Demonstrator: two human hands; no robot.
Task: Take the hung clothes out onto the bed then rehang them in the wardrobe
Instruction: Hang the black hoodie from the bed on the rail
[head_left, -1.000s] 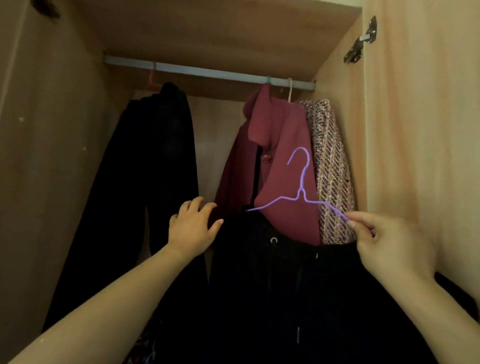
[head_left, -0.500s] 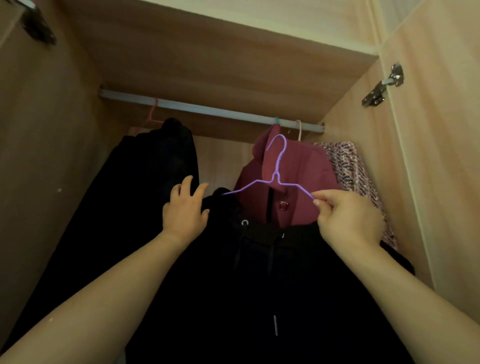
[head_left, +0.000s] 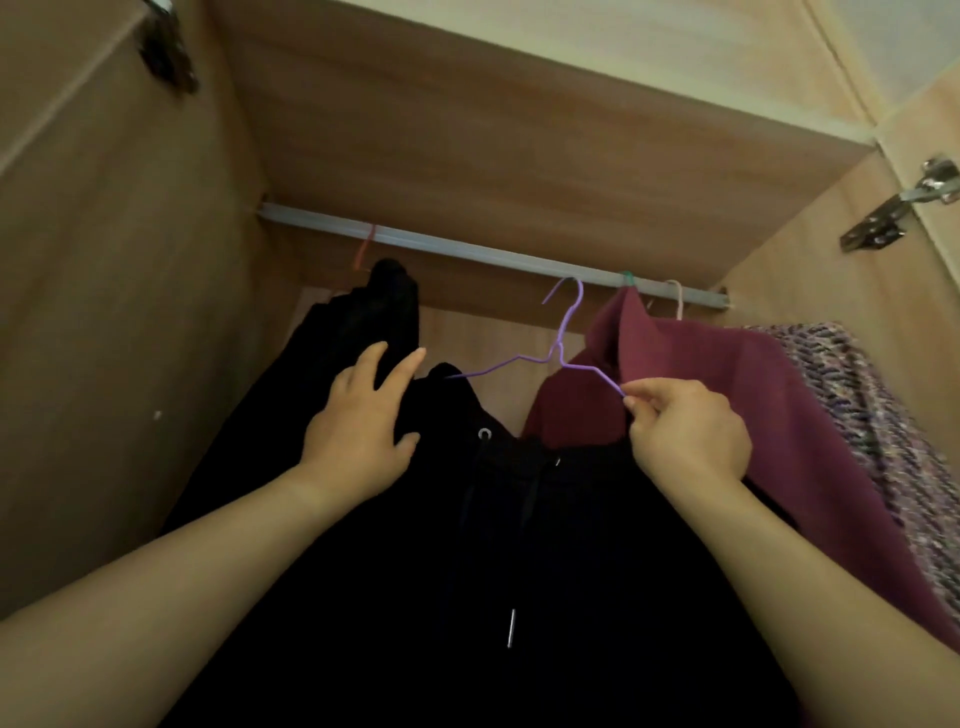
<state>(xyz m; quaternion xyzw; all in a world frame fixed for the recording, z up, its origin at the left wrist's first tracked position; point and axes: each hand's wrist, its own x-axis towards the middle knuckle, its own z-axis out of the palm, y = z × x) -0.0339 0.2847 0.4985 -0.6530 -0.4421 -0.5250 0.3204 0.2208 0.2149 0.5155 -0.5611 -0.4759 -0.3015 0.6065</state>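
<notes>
Right hand (head_left: 685, 436) grip pinching end of thin purple wire hanger (head_left: 563, 332); left hand (head_left: 358, 431) spread flat on black drawstring hoodie (head_left: 519, 545). Hook sitting just at grey wardrobe rail (head_left: 467, 252), seating unclear. Risk: off-centre pinch tilting hanger, hoodie sliding off.

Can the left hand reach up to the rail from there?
Probably yes. The left hand is open and holds nothing, and the rail above it is bare between the orange hanger and the purple hanger. Nothing seems to block the way up.
</notes>
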